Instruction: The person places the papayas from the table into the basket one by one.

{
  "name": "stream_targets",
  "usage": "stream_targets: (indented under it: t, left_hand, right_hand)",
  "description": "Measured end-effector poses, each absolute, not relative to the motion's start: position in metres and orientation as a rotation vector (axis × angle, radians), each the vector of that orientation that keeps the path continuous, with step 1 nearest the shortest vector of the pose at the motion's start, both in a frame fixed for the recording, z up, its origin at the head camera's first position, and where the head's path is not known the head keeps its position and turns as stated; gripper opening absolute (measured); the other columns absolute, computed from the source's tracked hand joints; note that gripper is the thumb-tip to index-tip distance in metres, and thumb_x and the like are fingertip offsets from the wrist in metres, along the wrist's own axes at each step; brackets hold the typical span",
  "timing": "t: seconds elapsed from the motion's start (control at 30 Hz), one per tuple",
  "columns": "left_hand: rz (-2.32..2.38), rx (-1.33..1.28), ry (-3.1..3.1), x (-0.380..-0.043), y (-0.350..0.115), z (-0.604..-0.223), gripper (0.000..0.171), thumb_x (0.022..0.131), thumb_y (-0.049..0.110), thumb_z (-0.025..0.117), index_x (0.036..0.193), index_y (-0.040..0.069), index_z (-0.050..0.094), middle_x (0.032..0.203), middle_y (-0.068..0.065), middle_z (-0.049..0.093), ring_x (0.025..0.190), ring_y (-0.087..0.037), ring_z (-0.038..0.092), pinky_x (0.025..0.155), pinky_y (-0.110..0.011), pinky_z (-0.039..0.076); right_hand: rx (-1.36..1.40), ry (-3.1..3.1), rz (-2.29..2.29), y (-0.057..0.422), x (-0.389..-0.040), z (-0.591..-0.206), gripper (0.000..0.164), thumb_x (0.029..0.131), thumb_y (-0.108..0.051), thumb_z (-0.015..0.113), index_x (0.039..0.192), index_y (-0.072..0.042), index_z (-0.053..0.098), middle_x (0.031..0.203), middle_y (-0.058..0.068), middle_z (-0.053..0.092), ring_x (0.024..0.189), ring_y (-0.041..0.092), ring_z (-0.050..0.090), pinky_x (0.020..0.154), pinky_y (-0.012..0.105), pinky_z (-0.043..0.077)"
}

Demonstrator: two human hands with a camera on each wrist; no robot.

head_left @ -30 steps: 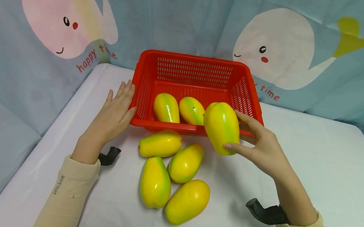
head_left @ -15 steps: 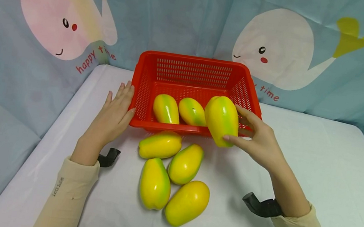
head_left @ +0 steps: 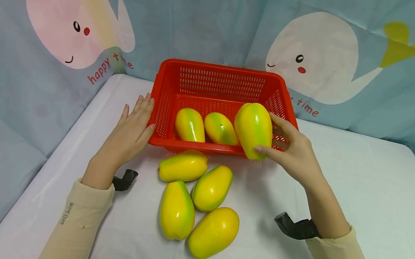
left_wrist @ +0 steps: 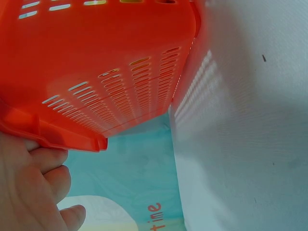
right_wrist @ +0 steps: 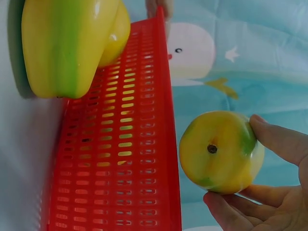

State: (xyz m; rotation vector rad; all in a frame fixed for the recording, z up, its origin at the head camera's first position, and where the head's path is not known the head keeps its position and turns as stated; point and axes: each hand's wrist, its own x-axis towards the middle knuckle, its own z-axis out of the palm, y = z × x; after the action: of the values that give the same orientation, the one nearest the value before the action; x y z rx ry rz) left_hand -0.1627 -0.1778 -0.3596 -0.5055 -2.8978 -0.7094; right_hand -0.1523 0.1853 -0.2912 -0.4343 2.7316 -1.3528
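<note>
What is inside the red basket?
Two fruits lie in the basket, side by side near its front. In the head view, the held fruit and right hand cover its front right part, so anything behind them there is hidden.

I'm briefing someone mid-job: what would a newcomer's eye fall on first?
Probably the bright red basket, standing on the white table before a whale-print cloth, with two yellow-green fruits visible inside. Next comes the glossy fruit held in the right hand at the basket's near rim. Then four more fruits lie clustered on the table in front of the basket.
</note>
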Motion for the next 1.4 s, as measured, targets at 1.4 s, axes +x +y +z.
stream_targets:
  t: [1.4]
  left_hand:
    - [-0.711, -0.500, -2.897, -0.164, -0.178, -0.358, 0.061, 0.099, 0.023, 0.034, 0.150, 0.000, 0.010, 0.157, -0.013, 0.006, 0.144, -0.028, 0.001, 0.112, -0.053, -0.001]
  right_hand:
    - [-0.279, 2.799, -1.326, 0.182, -0.195, -0.302, 0.075, 0.081, -0.018, 0.075, 0.145, -0.008, 0.037, 0.131, 0.015, 0.051, 0.112, 0.032, 0.057, 0.086, 0.044, 0.050]
